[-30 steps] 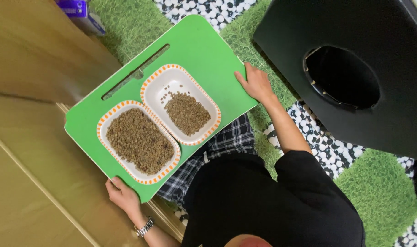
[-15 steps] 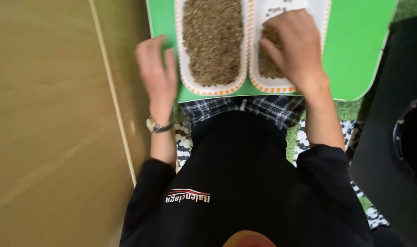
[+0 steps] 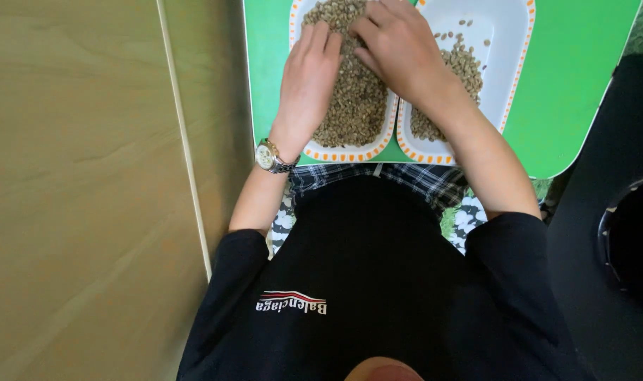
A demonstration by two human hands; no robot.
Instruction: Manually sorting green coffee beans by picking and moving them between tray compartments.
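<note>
**Both hands over the fuller dish of beans**

At the far left runs a tan wooden surface (image 3: 81, 190), bare of anything the hands use. Next to it a green tray (image 3: 575, 92) rests across the person's lap, over checked trousers (image 3: 420, 180).

The left hand (image 3: 308, 77), a metal wristwatch (image 3: 270, 157) on its wrist, lies palm down on the left dish (image 3: 349, 152), a white one with an orange dotted rim. Its fingers are loosely together and flat, their tips resting on the heap of small greenish-brown beans (image 3: 353, 106); they pinch nothing that can be seen. The beans lie directly under and just ahead of these fingertips, and the dish runs lengthwise away from the body, in line with the forearm.

The right hand (image 3: 402, 46) reaches across the seam between the two dishes, so that it too sits over the left dish, its fingers curled down toward the beans near the far end. Whether they grip any beans cannot be told, since the knuckles hide the tips. Both hands are about equally near the heap, meeting at its top.

Under the right forearm lies the right dish (image 3: 515, 77), same make, with a thinner scatter of beans (image 3: 462, 63) and much bare white floor. At the right edge stands a black object with a round opening (image 3: 628, 240).
</note>
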